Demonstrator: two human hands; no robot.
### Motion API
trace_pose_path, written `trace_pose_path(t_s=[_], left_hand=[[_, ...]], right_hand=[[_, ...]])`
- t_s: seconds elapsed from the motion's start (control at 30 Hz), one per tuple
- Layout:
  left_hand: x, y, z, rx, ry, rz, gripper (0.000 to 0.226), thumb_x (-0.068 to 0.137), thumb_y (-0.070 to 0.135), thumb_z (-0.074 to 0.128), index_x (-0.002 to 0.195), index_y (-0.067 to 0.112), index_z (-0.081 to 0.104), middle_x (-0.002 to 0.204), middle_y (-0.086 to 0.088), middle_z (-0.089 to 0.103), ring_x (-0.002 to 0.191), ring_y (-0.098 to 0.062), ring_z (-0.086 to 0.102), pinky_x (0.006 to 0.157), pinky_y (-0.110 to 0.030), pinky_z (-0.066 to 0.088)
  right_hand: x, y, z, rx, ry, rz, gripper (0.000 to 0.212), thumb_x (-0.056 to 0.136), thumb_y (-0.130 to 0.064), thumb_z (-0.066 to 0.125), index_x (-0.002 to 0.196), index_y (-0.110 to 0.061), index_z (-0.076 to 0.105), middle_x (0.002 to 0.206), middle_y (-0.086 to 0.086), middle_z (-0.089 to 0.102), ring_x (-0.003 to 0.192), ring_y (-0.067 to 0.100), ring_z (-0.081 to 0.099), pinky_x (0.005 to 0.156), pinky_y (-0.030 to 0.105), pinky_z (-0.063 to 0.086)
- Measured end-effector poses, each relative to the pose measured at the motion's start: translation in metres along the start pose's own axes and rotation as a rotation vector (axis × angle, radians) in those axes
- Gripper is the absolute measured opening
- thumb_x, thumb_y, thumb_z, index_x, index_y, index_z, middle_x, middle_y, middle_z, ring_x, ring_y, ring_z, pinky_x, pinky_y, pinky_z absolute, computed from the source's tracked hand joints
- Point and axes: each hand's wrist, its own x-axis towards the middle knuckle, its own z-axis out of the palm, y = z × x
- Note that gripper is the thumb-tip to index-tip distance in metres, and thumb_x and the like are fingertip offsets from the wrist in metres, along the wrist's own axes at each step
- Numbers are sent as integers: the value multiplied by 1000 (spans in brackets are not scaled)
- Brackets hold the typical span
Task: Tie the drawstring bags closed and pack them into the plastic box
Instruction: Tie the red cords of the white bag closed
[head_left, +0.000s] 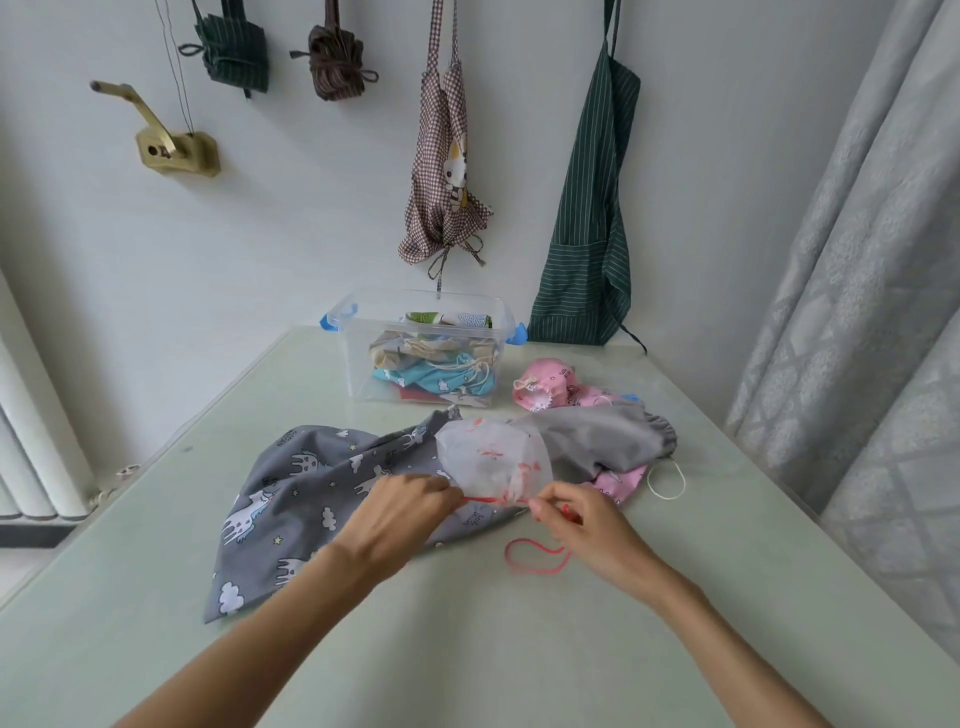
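Note:
A small white translucent drawstring bag (493, 460) with red marks lies on top of a grey unicorn-print bag (311, 499) in the middle of the table. My left hand (400, 512) pinches its red drawstring (535, 558) at the bag's left side. My right hand (582, 525) pinches the same cord at the right, with the cord taut between them; a loose loop lies below my right hand. A plain grey bag (602, 436) and a pink bag (545, 387) lie behind. The clear plastic box (358, 332) with blue latches stands at the back, holding several tied bags.
The pale green table (467, 649) ends at a wall behind the box. Aprons (587, 223) and folded cloths hang on the wall. A grey curtain (857, 312) hangs along the right. A white cord loop (667, 480) lies beside the grey bag.

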Motion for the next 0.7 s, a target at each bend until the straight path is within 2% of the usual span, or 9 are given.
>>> trace_pose_path(t_s=[0.03, 0.1, 0.2, 0.27, 0.37, 0.43, 0.5, 0.6, 0.7], left_hand=[[-2, -2, 0, 51, -8, 57, 21, 64, 24, 85, 69, 23, 65, 60, 7, 60, 56, -14, 61, 38, -24, 32], [-4, -6, 5, -3, -63, 63, 15, 72, 18, 78, 76, 23, 65, 69, 5, 63, 66, -17, 63, 43, -26, 42], [-1, -5, 12, 18, -172, -155, 14, 95, 23, 48, 96, 21, 62, 97, 0, 65, 93, -25, 61, 65, -35, 40], [-1, -5, 12, -80, -188, -346, 21, 95, 35, 47, 102, 23, 63, 102, 1, 68, 97, -28, 61, 68, -32, 40], [-15, -6, 1, -396, -118, -634, 31, 85, 49, 60, 112, 34, 56, 95, 12, 71, 92, -16, 65, 74, -29, 46], [-27, 3, -4, -608, -18, -791, 19, 86, 48, 60, 95, 32, 59, 74, 15, 69, 66, -6, 66, 62, -22, 46], [-31, 22, -8, -932, -85, -855, 25, 94, 41, 50, 86, 25, 67, 60, 14, 65, 46, -1, 59, 46, -15, 39], [-19, 47, -10, -1480, -209, -1044, 33, 99, 37, 42, 98, 16, 67, 66, 9, 61, 44, -1, 52, 38, -11, 32], [3, 56, -7, -1824, 25, -1333, 30, 98, 35, 46, 88, 12, 61, 61, 4, 53, 43, -4, 43, 33, -11, 26]], right_hand=[[-1, 2, -3, -87, -1, -33, 20, 92, -21, 57, 73, -18, 59, 51, -11, 40, 47, 2, 32, 49, 14, 26], [-1, 6, -3, -189, -9, -52, 20, 90, -23, 60, 70, -22, 59, 45, -11, 36, 45, 5, 31, 48, 16, 25], [0, 2, 10, -199, 16, -29, 19, 89, -24, 60, 72, -17, 61, 41, -9, 34, 43, 5, 33, 47, 16, 26], [2, -1, 19, -196, 20, -14, 21, 89, -27, 60, 68, -24, 58, 41, -8, 36, 43, 5, 33, 47, 18, 25], [3, -4, 24, -233, 63, 8, 27, 88, -35, 58, 62, -30, 52, 42, -9, 43, 43, 6, 38, 49, 21, 28], [3, -8, 24, -229, 91, 12, 26, 87, -36, 58, 62, -31, 53, 44, -10, 47, 45, 5, 42, 50, 21, 31], [5, -13, 25, -242, 99, 10, 24, 87, -36, 59, 64, -30, 56, 46, -12, 49, 46, 2, 45, 51, 19, 33], [6, -20, 27, -214, 94, 16, 21, 87, -34, 59, 71, -22, 62, 49, -7, 50, 48, 4, 43, 54, 25, 36], [5, -24, 27, -163, 76, 32, 21, 88, -31, 59, 72, -18, 63, 50, -5, 49, 49, 8, 41, 54, 28, 33]])
